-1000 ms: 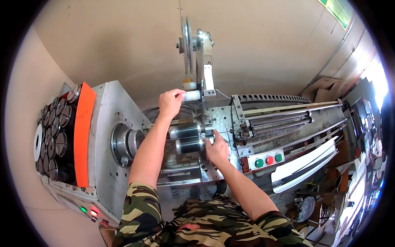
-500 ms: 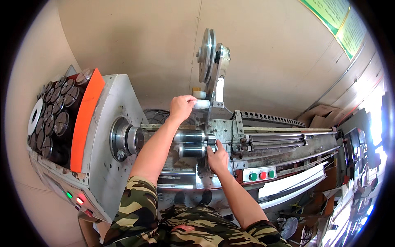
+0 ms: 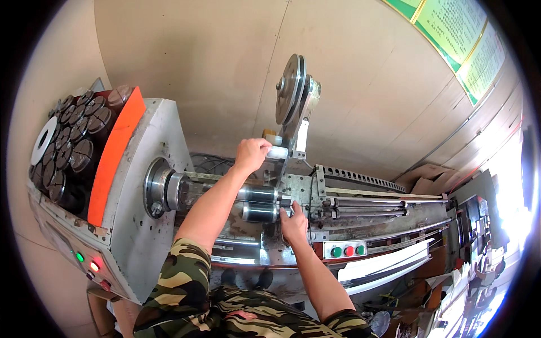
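Metal cylinder (image 3: 260, 212) lying horizontal on the grey machine (image 3: 143, 225), at picture centre. Right hand (image 3: 294, 221) is sitting at its 3 o'clock end, fingers curled, pinching the small end fitting. Left hand (image 3: 252, 154), at 12 o'clock, is closing fingers around a white knob (image 3: 277, 152) below the pulley wheel (image 3: 291, 89).

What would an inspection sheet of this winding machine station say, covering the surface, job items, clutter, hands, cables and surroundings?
Surface: grey metal machine bed, worn and grimy.
Job's things: dark metal cylinder on the spindle; small white part below the pulley wheel.
Clutter: round metal pieces stacked on the machine's left end.
Grippers: left hand grips the white part; right hand touches the cylinder's end.
Cables: dark loops behind the spindle.
Surroundings: beige wall, green posters, push buttons.
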Motion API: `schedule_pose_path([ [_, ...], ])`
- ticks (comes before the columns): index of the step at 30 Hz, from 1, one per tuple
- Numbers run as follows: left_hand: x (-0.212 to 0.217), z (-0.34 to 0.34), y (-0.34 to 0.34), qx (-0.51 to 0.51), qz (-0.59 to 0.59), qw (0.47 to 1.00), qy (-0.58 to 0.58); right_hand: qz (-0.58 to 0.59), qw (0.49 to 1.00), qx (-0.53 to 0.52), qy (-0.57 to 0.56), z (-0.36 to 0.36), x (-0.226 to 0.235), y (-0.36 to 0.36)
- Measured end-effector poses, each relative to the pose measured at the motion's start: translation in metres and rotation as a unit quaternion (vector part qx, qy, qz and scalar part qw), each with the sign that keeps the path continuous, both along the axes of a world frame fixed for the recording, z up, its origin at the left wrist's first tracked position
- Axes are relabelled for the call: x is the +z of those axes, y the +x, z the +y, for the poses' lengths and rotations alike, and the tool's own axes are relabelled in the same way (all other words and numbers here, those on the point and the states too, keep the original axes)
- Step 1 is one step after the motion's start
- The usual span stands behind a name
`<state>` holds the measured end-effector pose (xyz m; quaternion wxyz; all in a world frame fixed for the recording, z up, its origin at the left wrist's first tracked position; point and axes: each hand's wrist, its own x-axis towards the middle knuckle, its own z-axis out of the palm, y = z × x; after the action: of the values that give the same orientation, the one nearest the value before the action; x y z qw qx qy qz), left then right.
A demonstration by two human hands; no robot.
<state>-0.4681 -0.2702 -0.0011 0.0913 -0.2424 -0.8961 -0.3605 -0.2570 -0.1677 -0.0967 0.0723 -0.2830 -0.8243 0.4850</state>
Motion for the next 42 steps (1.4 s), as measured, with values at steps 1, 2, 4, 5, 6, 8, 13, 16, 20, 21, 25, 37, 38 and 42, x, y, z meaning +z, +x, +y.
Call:
schedule_pose_path([
  [1,0.000,0.001,0.000,-0.002,-0.006,1.000,-0.003,-0.002,1.000,0.001,0.001,0.001,0.002,0.000],
  [2,0.001,0.001,0.000,-0.004,-0.011,1.000,-0.005,-0.004,1.000,0.001,0.001,0.002,0.004,0.001],
  [4,0.000,0.002,-0.001,-0.008,-0.013,1.000,-0.003,-0.004,1.000,-0.005,-0.007,0.002,0.002,0.001],
  [5,-0.002,0.002,-0.003,-0.011,-0.009,1.000,0.001,-0.003,1.000,-0.004,0.000,0.003,0.000,0.001],
  [6,-0.004,0.002,-0.003,-0.013,-0.005,1.000,0.005,-0.002,1.000,-0.003,0.007,0.003,0.000,0.001],
  [8,-0.005,0.002,-0.004,-0.016,0.010,1.000,0.010,-0.012,1.000,-0.003,0.010,0.004,0.005,0.001],
  [13,-0.001,0.007,-0.001,-0.017,0.006,1.000,0.007,0.009,1.000,-0.009,0.019,0.007,-0.001,0.001],
  [16,-0.006,0.008,-0.004,-0.027,0.009,1.000,0.009,-0.005,1.000,-0.009,0.013,0.010,0.003,0.001],
  [20,-0.007,0.008,-0.005,-0.023,-0.005,1.000,0.007,0.004,1.000,-0.014,0.024,0.010,-0.002,0.001],
  [21,-0.007,0.009,-0.004,-0.019,-0.012,1.000,0.007,0.012,0.999,-0.017,0.027,0.011,-0.006,0.001],
  [25,-0.005,0.011,0.000,-0.020,0.018,1.000,0.004,0.020,0.999,-0.021,0.022,0.014,-0.011,0.001],
  [37,-0.016,0.018,-0.006,-0.023,0.012,1.000,0.013,0.028,0.999,-0.025,0.012,0.021,-0.016,0.001],
  [38,-0.015,0.019,-0.006,-0.022,0.009,1.000,0.011,0.045,0.998,-0.032,0.022,0.022,-0.022,0.001],
  [42,-0.012,0.023,-0.003,-0.021,-0.016,0.999,0.018,0.032,0.999,-0.031,0.005,0.026,-0.017,0.001],
])
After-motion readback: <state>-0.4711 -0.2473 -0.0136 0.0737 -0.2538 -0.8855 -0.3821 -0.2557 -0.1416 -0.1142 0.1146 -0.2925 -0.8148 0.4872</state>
